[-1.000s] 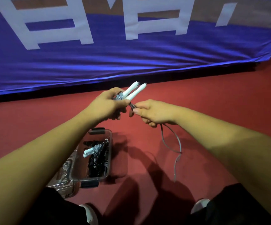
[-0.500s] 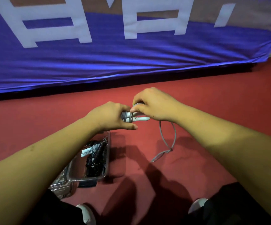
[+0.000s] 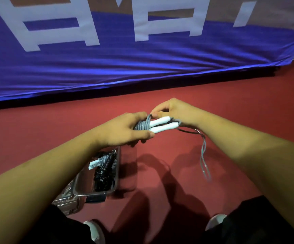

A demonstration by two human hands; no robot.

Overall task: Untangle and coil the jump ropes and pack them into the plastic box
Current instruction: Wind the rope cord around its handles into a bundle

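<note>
- Left hand (image 3: 123, 131), low and centre: fingers and thumb curled round the grey jump rope (image 3: 141, 125), gripping the bundle where the cord winds around the handles.
- Right hand (image 3: 174, 110), just beyond and to the right: thumb and fingertips pinching a strand of the same cord at the top of the windings, right against the left hand's fingertips.
- Two white handles (image 3: 162, 124) side by side, sticking out of the left-hand grip towards the right, roughly level and passing under the right hand.
- Loose tail (image 3: 203, 155) of cord trailing from the far end of the handles, under the right wrist, then hanging down in a long narrow loop, blurred; cannot tell whether touching the floor.
- Plastic box (image 3: 118, 173), clear and open-topped, on the floor below the left forearm, partly hidden by it.
- Inside the box: a coiled black rope (image 3: 105, 171) lying lengthwise, and against its upper left side a wound grey rope with white handles (image 3: 96, 162).
- Another clear plastic piece (image 3: 67, 203) touching the box's left side, half hidden by the arm; cannot tell what.
- Red floor (image 3: 230, 106) all around, with shadows of arms and hands below the box.
- Blue banner (image 3: 107, 67) with large white characters across the far side.
- At the bottom edge, dark trouser legs and two light shoes (image 3: 95, 231), one either side.
</note>
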